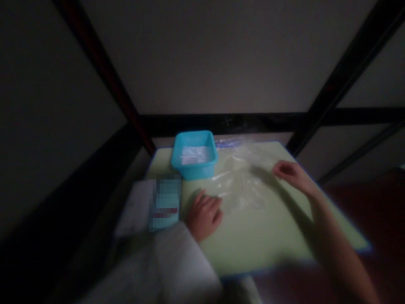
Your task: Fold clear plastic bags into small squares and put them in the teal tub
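A clear plastic bag point(243, 185) lies crumpled and see-through on the pale yellow-green tabletop point(253, 240). My left hand point(204, 213) rests back-up at the bag's near left edge, fingers loosely bent and partly apart, with nothing visible in it. My right hand point(289, 174) is raised above the table to the right of the bag and casts a shadow. Its thumb and fingers curl together in a ring; whether a bit of plastic is between them cannot be made out. Behind my left hand stands a turquoise basin point(198, 172) containing white, flat packets point(193, 155).
Left of my left hand lies a light-blue item point(167, 200), blurred by pixels, beside a whitish sheet or packet point(136, 207). Bluish crinkled plastic point(229, 143) is at the back edge. A grey wall point(221, 59) with dark bars point(262, 122) rises behind the table.
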The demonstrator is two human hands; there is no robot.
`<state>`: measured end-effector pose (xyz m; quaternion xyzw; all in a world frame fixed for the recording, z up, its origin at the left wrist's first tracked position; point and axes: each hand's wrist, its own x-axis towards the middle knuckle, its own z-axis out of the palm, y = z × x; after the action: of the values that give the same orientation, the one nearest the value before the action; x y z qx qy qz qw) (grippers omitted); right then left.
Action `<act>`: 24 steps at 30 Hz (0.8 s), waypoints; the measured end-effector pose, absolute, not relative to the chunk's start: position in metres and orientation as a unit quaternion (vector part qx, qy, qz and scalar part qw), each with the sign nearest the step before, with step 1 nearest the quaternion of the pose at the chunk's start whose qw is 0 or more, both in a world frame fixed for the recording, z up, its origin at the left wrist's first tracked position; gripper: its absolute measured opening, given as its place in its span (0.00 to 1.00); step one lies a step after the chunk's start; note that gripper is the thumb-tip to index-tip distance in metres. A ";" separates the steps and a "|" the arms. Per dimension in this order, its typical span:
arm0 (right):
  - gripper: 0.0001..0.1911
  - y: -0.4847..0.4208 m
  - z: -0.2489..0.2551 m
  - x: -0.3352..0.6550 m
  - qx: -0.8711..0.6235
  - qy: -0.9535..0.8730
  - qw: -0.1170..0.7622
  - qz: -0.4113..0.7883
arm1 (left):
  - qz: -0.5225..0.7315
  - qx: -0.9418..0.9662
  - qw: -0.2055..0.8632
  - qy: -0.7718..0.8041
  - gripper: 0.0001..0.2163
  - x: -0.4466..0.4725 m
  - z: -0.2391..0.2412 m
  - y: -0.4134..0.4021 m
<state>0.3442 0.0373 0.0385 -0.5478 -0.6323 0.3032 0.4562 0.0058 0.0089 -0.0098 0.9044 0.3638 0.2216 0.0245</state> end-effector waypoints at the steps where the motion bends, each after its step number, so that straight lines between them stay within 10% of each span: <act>1: 0.13 0.035 0.040 0.341 -0.540 -0.664 0.403 0.324 | 0.233 0.902 0.017 0.364 0.12 0.005 -0.012 0.009; 7: 0.16 0.030 0.033 0.320 -0.481 -0.749 0.179 0.419 | 0.264 0.898 0.028 0.351 0.10 0.005 -0.015 0.009; 24: 0.18 0.019 0.035 0.328 -0.379 -0.712 0.029 0.591 | 0.118 0.948 0.115 0.272 0.26 0.005 -0.008 0.011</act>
<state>0.3284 0.0188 0.0351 -0.3791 -0.7117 0.5907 0.0291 0.0048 0.0110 -0.0084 0.9479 0.2723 0.1185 0.1155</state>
